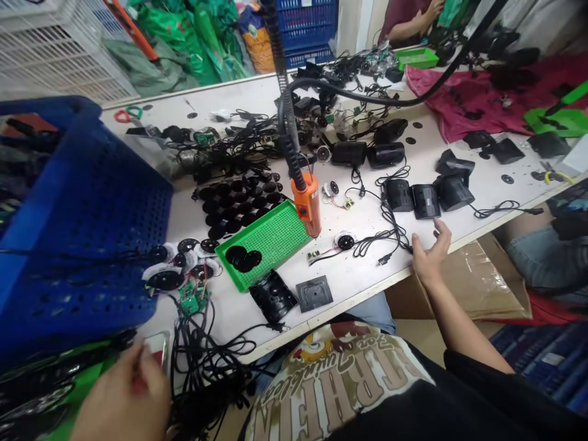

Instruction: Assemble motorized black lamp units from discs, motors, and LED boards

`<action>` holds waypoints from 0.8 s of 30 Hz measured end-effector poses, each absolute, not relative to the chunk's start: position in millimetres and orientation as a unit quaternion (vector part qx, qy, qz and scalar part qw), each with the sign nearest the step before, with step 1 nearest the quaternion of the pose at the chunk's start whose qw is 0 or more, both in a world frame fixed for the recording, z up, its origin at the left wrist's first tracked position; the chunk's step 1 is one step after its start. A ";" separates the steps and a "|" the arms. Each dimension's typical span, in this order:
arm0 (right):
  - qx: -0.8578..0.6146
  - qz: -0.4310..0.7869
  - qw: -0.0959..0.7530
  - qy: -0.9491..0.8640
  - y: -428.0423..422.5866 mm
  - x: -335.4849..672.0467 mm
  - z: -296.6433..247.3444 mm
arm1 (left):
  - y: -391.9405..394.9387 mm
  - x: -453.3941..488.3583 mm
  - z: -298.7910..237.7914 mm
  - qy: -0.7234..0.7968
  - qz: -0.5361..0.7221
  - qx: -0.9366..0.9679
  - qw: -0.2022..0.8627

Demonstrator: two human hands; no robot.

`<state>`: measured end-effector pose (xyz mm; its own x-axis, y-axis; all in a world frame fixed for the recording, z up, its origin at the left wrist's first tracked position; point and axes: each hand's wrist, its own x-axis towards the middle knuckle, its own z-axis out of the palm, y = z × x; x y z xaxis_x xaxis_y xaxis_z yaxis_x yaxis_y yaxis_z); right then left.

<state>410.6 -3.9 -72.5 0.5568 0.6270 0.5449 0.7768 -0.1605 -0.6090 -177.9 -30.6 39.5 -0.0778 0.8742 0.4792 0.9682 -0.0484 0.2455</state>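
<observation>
At the lower left, my left hand (126,392) is blurred, with thumb and fingers curled together beside a small pale-rimmed container (160,346); whatever is between them cannot be made out. My right hand (430,252) rests at the table's front edge, fingers apart and holding nothing. Just beyond its fingertips stands a black plastic housing (426,201), next to similar housings. A bundled black cable (383,242) with a plug lies left of that hand. Nearer the middle are a round black disc part (344,241) wired to a small board, a black housing (273,297) and a square black plate (315,294).
An orange electric screwdriver (307,205) hangs over a green tray (280,242) holding black discs. A blue crate (114,214) stands at left. Tangled cables (197,349) spill over the front edge. A cardboard box (482,282) sits below the table. Other people are nearby.
</observation>
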 end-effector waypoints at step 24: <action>-0.851 -0.031 0.177 -0.493 132.3 440.5 -58.8 | 6.7 -10.7 -52.7 -0.363 -0.220 -0.905 -0.012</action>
<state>440.5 132.3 -58.8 0.5115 0.8286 0.2276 0.8505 -0.4505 -0.2714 -10.7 6.7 -52.7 0.6394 0.6627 0.3899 0.6521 -0.7361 0.1817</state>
